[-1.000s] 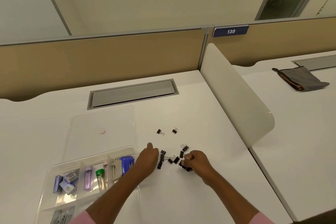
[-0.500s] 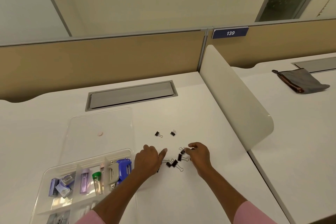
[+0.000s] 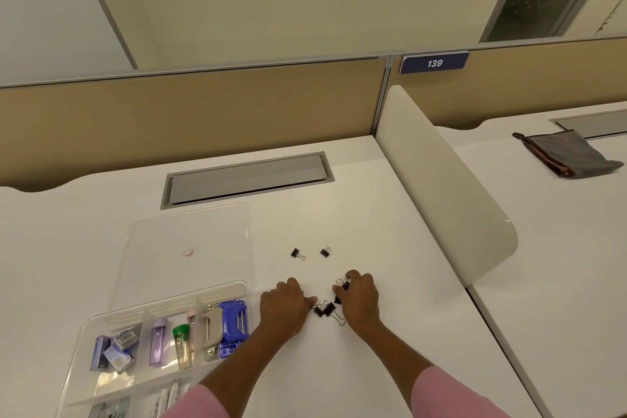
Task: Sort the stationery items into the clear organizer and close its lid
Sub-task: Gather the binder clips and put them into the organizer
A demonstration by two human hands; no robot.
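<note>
a cluster of black binder clips (image 3: 326, 309) lies on the white desk (image 3: 390, 366), just right of the clear organizer (image 3: 84, 343). the left hand (image 3: 284, 303) is curled over the cluster's left side, knuckles up; whether it grips a clip cannot be told. the right hand (image 3: 360, 295) cups the right side, its fingertips pinching one clip (image 3: 343, 283) by the wire handles. two stray clips (image 3: 298, 253) and (image 3: 325, 251) sit apart, farther back on the desk. bare desk spreads behind them up to the grey cable hatch (image 3: 247, 178), and to the right as far as the curved white divider (image 3: 448, 187). the organizer lies open near the front-left edge, its clear lid (image 3: 190, 241) flat behind it. its compartments hold small purple boxes (image 3: 112, 349), a lilac tube (image 3: 157, 339), a green-capped tube (image 3: 181, 343), a grey stapler (image 3: 212, 332) and a blue stapler (image 3: 232, 326). a grey pouch (image 3: 566, 153) rests on the neighbouring desk.
</note>
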